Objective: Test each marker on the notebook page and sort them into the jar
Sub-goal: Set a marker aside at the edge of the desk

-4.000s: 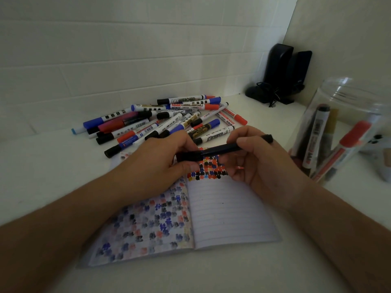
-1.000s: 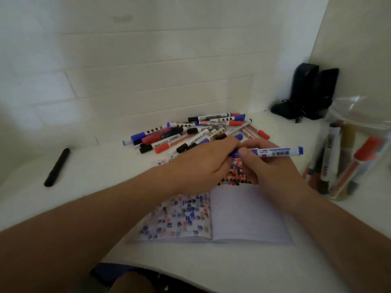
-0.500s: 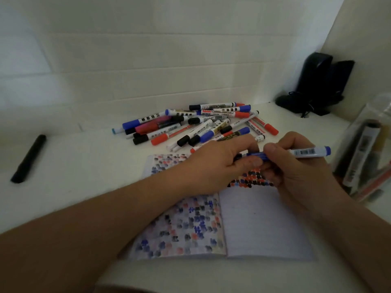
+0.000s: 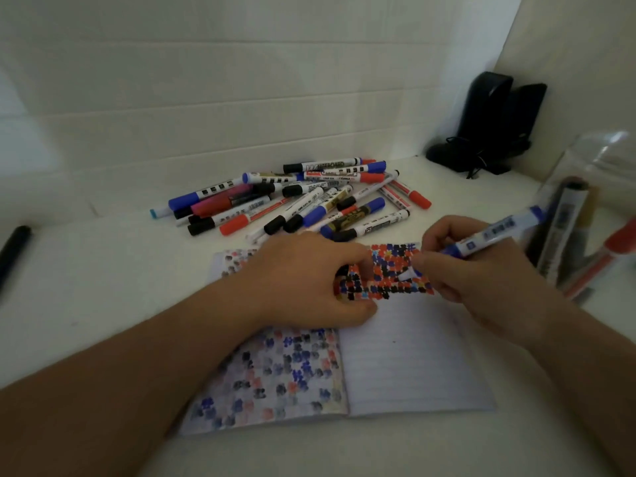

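Head view: markers inside jar

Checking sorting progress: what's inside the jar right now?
The clear jar holds several upright markers, one red-capped. The frame edge and the blue marker hide the rest.

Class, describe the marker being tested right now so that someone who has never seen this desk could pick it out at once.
Start at the open notebook in the middle of the desk, its upper right page filled with red, blue and black dabs. Above those dabs the right hand grips a blue marker with a white labelled barrel. Unlike the markers in the pile behind, it is uncapped and tilted, tip towards the page.
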Demonstrator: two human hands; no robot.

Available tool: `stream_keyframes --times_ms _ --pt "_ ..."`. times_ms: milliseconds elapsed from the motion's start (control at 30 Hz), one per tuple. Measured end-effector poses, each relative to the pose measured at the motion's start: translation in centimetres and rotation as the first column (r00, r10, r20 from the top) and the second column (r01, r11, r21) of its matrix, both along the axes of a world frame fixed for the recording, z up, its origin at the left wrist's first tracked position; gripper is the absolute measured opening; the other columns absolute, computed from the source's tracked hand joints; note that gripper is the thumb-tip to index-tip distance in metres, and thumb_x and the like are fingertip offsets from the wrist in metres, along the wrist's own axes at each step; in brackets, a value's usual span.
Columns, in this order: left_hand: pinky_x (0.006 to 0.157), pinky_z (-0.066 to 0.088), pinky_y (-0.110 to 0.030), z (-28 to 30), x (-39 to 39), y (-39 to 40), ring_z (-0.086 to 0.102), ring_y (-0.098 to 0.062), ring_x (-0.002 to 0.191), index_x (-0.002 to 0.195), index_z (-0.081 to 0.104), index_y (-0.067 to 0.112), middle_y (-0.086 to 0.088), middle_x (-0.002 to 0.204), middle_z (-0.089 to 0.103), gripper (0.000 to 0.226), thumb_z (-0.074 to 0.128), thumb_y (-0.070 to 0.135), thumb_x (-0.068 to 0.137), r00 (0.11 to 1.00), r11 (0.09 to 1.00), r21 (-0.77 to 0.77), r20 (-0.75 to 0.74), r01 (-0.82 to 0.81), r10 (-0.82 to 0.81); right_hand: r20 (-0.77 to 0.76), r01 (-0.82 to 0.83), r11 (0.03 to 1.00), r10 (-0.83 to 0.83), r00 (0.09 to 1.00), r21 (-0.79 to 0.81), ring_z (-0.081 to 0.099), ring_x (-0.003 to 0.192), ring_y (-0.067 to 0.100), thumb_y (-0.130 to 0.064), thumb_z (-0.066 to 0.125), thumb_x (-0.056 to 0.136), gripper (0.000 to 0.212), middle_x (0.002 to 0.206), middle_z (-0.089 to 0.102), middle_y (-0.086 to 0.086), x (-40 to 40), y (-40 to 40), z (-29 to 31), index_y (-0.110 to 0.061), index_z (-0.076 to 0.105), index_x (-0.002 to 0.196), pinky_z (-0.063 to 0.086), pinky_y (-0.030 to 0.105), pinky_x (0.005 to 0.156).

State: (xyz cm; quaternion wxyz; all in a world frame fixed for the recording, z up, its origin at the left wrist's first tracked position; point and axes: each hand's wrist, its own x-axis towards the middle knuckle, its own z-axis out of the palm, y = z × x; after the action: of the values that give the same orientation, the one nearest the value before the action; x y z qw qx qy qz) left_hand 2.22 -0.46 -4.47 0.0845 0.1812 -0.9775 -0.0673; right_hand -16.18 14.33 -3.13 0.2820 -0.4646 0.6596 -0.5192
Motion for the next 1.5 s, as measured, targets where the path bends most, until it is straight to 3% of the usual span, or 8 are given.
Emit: stream_keyframes --times_ms 200,333,567,900,1033,1133,1333,1500 --pt "0.059 0.038 -0.025 -0.1 -0.7 0.2 0.051 0.004 0.066 0.111 0.061 0.055 0.017 0.072 0.058 0.051 0.051 0.087 0.072 0.999 1.000 -0.011 0.034 -0.027 0.027 -0.258 0.131 0.987 -0.103 0.961 0.093 0.058 0.049 0.005 -0.010 0.074 0.085 0.014 0.059 0.064 -0.001 0.8 -1.0 -0.9 -0.013 0.063 0.077 0.050 0.015 0.049" --pt "0.064 0.046 -0.026 0.0 -0.7 0.2 0.053 0.003 0.069 0.110 0.062 0.054 0.018 0.075 0.059 0.051 0.053 0.087 0.071 0.998 0.999 0.010 0.042 -0.043 0.043 -0.271 0.177 0.975 -0.135 0.953 0.134 0.062 0.047 0.011 -0.012 0.072 0.087 0.016 0.059 0.067 0.006 0.6 -1.1 -1.5 -0.010 0.061 0.076 0.055 0.022 0.049" --pt "0.070 0.053 -0.029 0.0 -0.8 0.2 0.056 0.003 0.075 0.111 0.062 0.054 0.019 0.082 0.062 0.057 0.048 0.089 0.068 0.997 0.998 0.031 0.061 -0.053 0.051 -0.294 0.204 0.976 -0.173 0.940 0.080 0.060 0.044 0.008 -0.019 0.073 0.088 0.021 0.056 0.065 0.005 0.6 -1.3 -1.7 -0.010 0.060 0.076 0.050 0.018 0.047" --pt "0.061 0.037 -0.025 0.2 -0.9 0.3 0.053 0.003 0.069 0.109 0.062 0.055 0.018 0.076 0.058 0.050 0.054 0.086 0.072 0.996 0.998 0.031 0.071 -0.055 0.052 -0.389 0.198 0.978 -0.156 0.908 0.069 0.061 0.045 0.008 -0.024 0.076 0.088 0.027 0.057 0.064 0.005 0.6 -1.4 -2.2 -0.015 0.056 0.072 0.050 0.018 0.049" --pt "0.061 0.037 -0.026 0.3 -0.7 0.3 0.054 0.003 0.069 0.108 0.062 0.055 0.018 0.075 0.059 0.049 0.055 0.085 0.071 0.996 0.997 0.049 0.070 -0.053 0.049 -0.445 0.196 0.979 -0.151 0.883 0.057 0.060 0.049 0.013 -0.023 0.076 0.085 0.028 0.056 0.062 0.006 0.6 -1.5 -2.1 -0.019 0.055 0.068 0.056 0.026 0.051" --pt "0.060 0.037 -0.025 0.3 -0.8 0.3 0.054 0.003 0.068 0.109 0.062 0.054 0.018 0.076 0.059 0.050 0.054 0.086 0.071 0.996 0.997 0.049 0.073 -0.053 0.049 -0.478 0.216 0.975 -0.163 0.863 0.059 0.052 0.051 0.010 -0.021 0.075 0.083 0.029 0.056 0.054 0.003 0.5 -1.6 -2.2 -0.020 0.052 0.067 0.049 0.021 0.050" --pt "0.060 0.039 -0.025 0.3 -0.8 0.3 0.054 0.003 0.069 0.109 0.062 0.054 0.018 0.079 0.060 0.052 0.051 0.088 0.070 0.995 0.998 0.045 0.085 -0.053 0.049 -0.356 0.204 0.975 -0.162 0.920 0.083 0.060 0.045 0.007 -0.017 0.074 0.088 0.024 0.058 0.064 0.008 0.5 -1.5 -2.1 -0.012 0.056 0.072 0.050 0.016 0.047" --pt "0.059 0.036 -0.025 0.4 -0.7 0.4 0.054 0.002 0.068 0.108 0.062 0.055 0.017 0.076 0.059 0.051 0.052 0.087 0.070 0.996 0.997 0.049 0.077 -0.055 0.051 -0.442 0.204 0.977 -0.155 0.883 0.064 0.059 0.050 0.016 -0.021 0.075 0.083 0.025 0.056 0.060 0.008 0.7 -1.4 -2.2 -0.017 0.055 0.068 0.057 0.031 0.052"
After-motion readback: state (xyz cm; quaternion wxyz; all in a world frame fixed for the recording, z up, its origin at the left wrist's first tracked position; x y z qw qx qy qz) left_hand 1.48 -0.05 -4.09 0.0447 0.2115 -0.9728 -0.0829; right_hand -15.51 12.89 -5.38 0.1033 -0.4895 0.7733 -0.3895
